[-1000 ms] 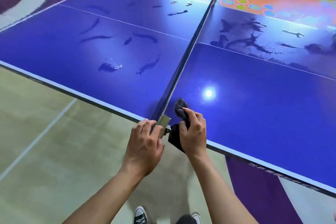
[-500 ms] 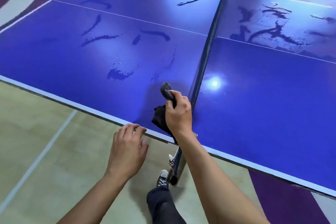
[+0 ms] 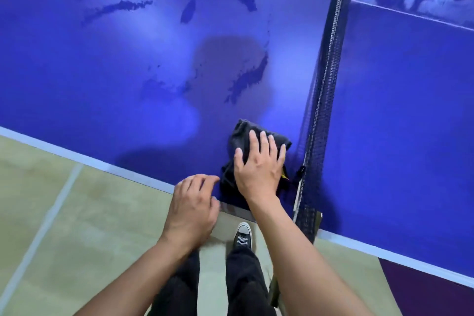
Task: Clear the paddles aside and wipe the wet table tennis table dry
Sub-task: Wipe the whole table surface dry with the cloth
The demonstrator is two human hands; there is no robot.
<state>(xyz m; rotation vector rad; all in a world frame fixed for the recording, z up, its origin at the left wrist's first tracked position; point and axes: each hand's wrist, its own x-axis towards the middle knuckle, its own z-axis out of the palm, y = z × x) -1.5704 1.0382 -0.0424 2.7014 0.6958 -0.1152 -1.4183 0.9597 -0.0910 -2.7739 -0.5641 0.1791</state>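
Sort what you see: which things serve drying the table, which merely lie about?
For the job: dark grey cloth under the right hand; blue table tennis table; dark wet streaks on it.
Lying about: black mesh net; black-and-white canvas shoe; beige floor; empty left hand.

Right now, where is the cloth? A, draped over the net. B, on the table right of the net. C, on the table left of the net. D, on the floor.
C: the cloth lies on the table under the right hand, left of the net.
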